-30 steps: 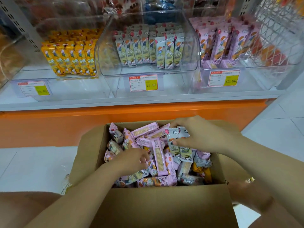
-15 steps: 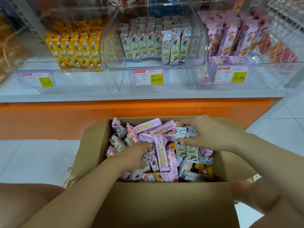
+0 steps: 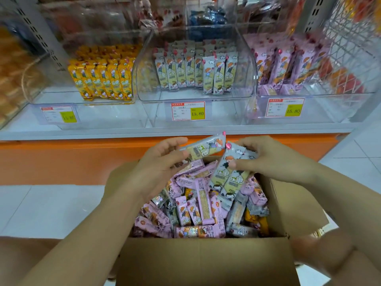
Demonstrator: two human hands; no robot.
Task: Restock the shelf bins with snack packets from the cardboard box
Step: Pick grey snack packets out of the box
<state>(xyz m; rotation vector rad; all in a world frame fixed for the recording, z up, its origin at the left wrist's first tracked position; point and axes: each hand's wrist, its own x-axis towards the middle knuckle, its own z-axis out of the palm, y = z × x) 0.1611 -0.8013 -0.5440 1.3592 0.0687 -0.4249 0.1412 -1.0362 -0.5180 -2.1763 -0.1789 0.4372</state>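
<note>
Two grips above box (image 3: 206,261) | left grip (image 3: 160,168) pinches lone packet (image 3: 204,148) endwise | right grip (image 3: 272,159) clasps dangling packet bunch (image 3: 228,178)

Middle price tag (image 3: 188,111), just below the middle bin (image 3: 245,87): "15.80" on the yellow patch, small print unreadable. Right price tag (image 3: 286,107), right of that bin: "15.80". Left price tag (image 3: 58,117), left of that bin: "15.80", blurry. Grey packets (image 3: 213,79) inside that bin: big stylised Chinese characters, can't read them for sure.

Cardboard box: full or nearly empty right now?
Far from empty: mixed snack packets cover the whole inside of the cardboard box, hiding its floor. Pile depth cannot be told.
</note>
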